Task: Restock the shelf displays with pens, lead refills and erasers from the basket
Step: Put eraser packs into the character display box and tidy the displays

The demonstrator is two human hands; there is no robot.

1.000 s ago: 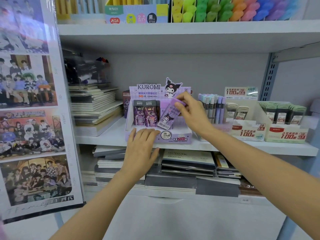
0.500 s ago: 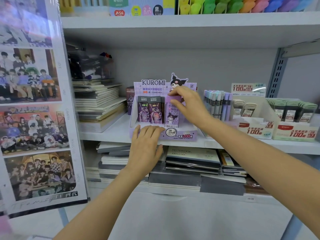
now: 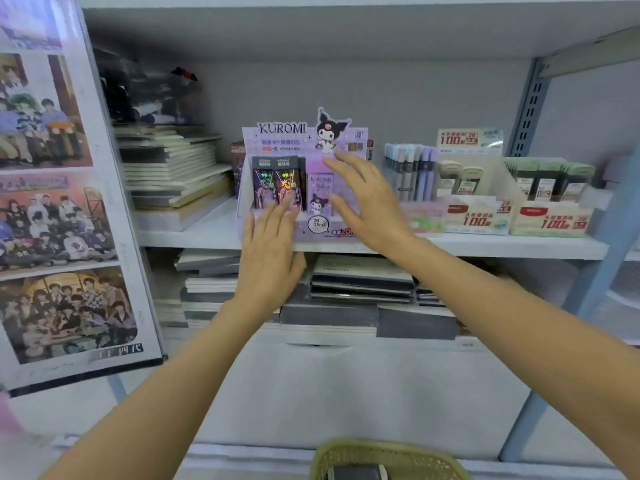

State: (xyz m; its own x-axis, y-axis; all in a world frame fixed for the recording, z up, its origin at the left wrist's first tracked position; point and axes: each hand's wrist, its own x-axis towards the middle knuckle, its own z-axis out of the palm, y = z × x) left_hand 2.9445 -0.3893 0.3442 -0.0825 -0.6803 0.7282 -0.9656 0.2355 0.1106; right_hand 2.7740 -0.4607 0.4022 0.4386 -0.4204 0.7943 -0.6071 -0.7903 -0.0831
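Although neither hand holds anything, both are at the Kuromi display box (image 3: 282, 133) on the middle shelf (image 3: 485, 245). The left hand (image 3: 270, 251) lies flat with its fingers straight, the tips over the box's front lip and the foot of the two dark refill packs (image 3: 277, 183). Whether they press or merely hover cannot be told. The right hand (image 3: 367, 202) is spread wide, fingers apart, just right of the purple lead refill pack (image 3: 320, 194) — which stands upright in the box, face forward, beside the dark pair.

Judgement: the step in hand is seating that pack and squaring the row. To do it well, the left hand should brace the light card box so it does not slide back. The right hand's flat fingers should then nudge the purple pack flush with its neighbours, label outward, without toppling the row. The space to the pack's right is hidden by the right hand. The basket (image 3: 349, 460) sits at the lower edge of view with something dark inside — the likely source of the next item.
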